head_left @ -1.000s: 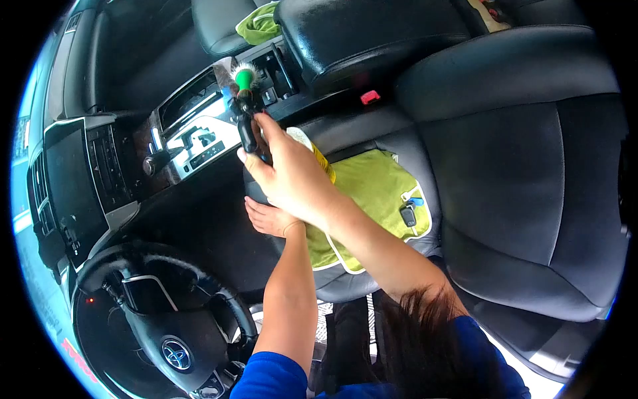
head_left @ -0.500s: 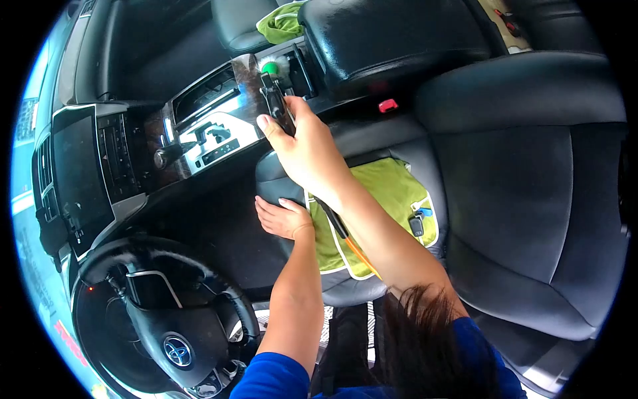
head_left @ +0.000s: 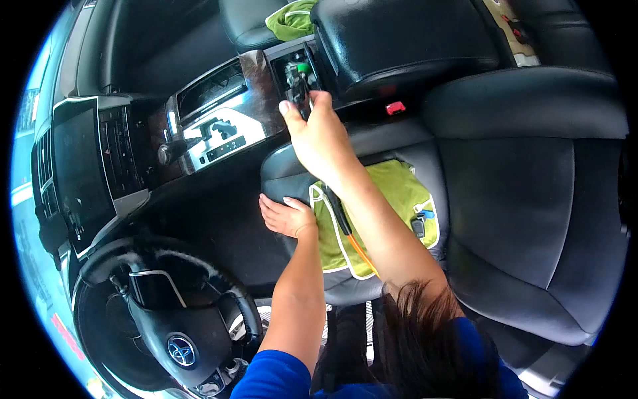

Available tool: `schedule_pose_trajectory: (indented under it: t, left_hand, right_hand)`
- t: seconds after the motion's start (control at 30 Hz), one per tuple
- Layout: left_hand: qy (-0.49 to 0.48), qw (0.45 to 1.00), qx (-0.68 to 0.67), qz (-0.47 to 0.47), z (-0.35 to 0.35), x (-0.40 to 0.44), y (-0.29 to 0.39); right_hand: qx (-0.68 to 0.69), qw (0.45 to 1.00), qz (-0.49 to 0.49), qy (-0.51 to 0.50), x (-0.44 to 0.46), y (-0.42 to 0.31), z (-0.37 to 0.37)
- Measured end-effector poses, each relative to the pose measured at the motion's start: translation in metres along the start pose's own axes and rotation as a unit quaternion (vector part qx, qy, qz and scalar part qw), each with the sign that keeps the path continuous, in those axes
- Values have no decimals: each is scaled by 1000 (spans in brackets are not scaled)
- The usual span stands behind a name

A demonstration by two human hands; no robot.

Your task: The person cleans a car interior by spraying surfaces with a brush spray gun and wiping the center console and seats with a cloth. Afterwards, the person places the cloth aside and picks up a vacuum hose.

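Note:
My right hand (head_left: 320,138) is closed round a black-handled tool (head_left: 298,92) with a green head, which reaches into the open cup-holder compartment (head_left: 287,56) of the centre console. Bristles are hard to make out at this moment. An orange hose (head_left: 362,254) with a black sleeve runs under my right forearm. Palm down, my left hand (head_left: 287,216) rests on the front edge of the black seat (head_left: 282,174), fingers spread. Beside it lies a green cloth (head_left: 389,193) with white edging, and a car key (head_left: 418,227) with a blue tag sits on the cloth.
At the lower left is the steering wheel (head_left: 159,249). The gear lever (head_left: 166,153) stands on the console. A second green cloth (head_left: 292,22) lies on the far seat. The black armrest (head_left: 405,40) and a red buckle (head_left: 395,108) are behind the compartment.
The tool has moved from above the console down into the compartment with my right hand. The yellow-labelled item near my wrist no longer shows. The hose has come into view, and the camera view has shifted.

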State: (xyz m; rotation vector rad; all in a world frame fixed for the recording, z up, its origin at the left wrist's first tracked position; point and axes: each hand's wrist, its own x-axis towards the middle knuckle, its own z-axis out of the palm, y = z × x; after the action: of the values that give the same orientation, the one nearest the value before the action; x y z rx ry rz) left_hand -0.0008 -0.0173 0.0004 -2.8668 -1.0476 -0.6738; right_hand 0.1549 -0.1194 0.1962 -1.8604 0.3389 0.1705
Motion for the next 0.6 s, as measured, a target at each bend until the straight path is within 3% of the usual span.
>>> schedule_pose_trajectory:
  t: [0.27, 0.37, 0.43, 0.6]
  left_hand:
    - [-31, 999, -33, -4, -6, 2, 0]
    - [-50, 998, -31, -13, -11, 6, 2]
    - [-61, 997, -42, -38, -14, 9, 0]
    - [-73, 995, -60, -38, -18, 14, -5]
  right_hand:
    - [102, 994, 47, 8, 17, 19, 4]
    - [173, 980, 90, -39, 23, 4, -2]
    - [157, 964, 192, -93, 25, -31, -17]
    - [154, 946, 245, -145, 63, -67, -28]
